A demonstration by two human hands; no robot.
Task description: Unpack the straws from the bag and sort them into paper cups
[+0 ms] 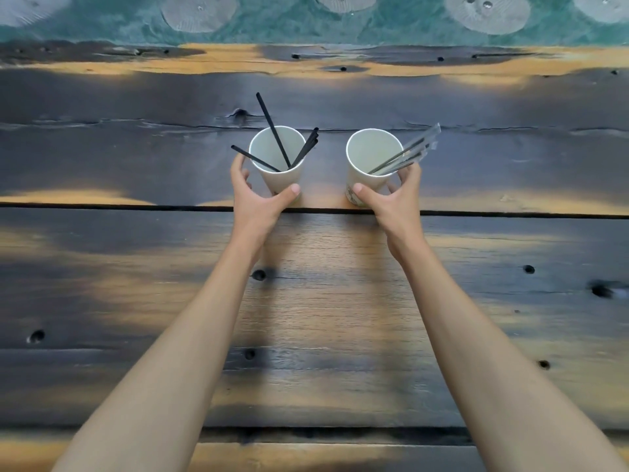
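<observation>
Fingers (pixel 242 165) curl round smooth conical paper cups (pixel 277 158) holding thin straws (pixel 272 129).

I count two paper cups (pixel 277 155), four bare black straws (pixel 272 129) in the left-of-centre one, and a few wrapped straws (pixel 408 153), number unclear, in the other.

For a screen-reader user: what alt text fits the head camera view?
Two hands grip two paper cups on a wooden table: left hand holds the left cup with bare black straws, right hand the right cup with wrapped straws.
</observation>
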